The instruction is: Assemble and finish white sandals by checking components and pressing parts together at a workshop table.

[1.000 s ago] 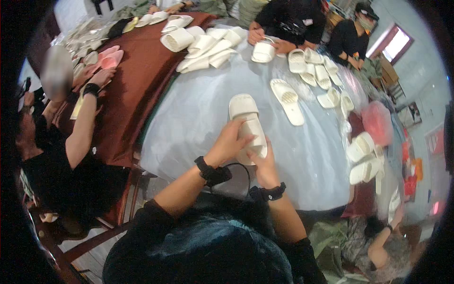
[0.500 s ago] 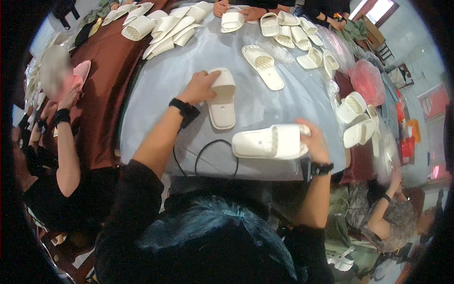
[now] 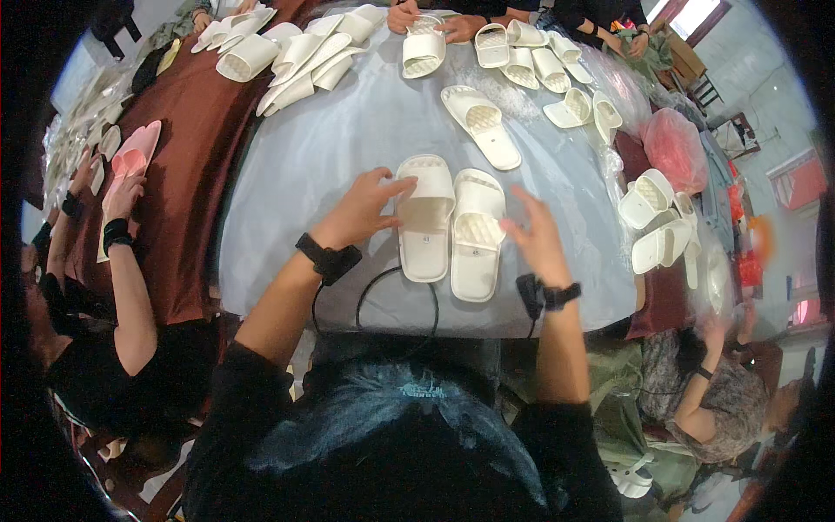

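Two cream slippers lie side by side in front of me, toes pointing away. The left slipper (image 3: 424,252) has a smooth strap area, and the right slipper (image 3: 476,270) shows a quilted footbed. My left hand (image 3: 370,207) is at the left slipper's outer edge, fingers spread and curved, fingertips at or very near its strap. Just off the right slipper's outer side is my right hand (image 3: 535,235), its fingers apart and holding nothing. Beyond the pair, a single cream slipper (image 3: 487,126) rests at a slant on the grey table cover (image 3: 313,174).
Cream slippers (image 3: 317,52) are heaped at far left; several more (image 3: 544,65) lie at far right, others (image 3: 657,222) at the right edge. Across the table, a person's hands hold a slipper (image 3: 424,52). Left, a co-worker handles pink slippers (image 3: 135,157). A black cable (image 3: 370,287) loops near me.
The right slipper has turned from lying sideways to upright beside the left one, which has come nearer me. Both my hands have loosened, and my right hand has moved left and away from me.
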Tool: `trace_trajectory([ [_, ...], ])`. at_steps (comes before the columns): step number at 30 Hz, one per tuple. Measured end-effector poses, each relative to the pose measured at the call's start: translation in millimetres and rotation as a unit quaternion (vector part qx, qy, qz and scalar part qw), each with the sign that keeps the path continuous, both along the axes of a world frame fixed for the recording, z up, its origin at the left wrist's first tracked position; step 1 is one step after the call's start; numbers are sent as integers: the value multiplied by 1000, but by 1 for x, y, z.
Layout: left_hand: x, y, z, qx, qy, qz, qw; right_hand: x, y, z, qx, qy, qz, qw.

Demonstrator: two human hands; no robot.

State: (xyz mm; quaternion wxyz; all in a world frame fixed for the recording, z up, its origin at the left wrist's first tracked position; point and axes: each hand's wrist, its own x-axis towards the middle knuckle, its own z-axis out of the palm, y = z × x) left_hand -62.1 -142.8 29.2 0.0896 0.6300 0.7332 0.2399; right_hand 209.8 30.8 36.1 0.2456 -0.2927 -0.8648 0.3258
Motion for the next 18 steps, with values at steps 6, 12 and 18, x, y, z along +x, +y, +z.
trace_trajectory([
  [6,10,11,-5,-11,-166,-27,986,-3,-25,-20,-41,18,-82,996],
  [12,21,-3,-10,52,-148,-14,988,-17,-11,-28,-13,65,-95,993],
  [18,21,-4,7,-13,-160,11,987,-2,-20,-14,-47,60,-112,991],
])
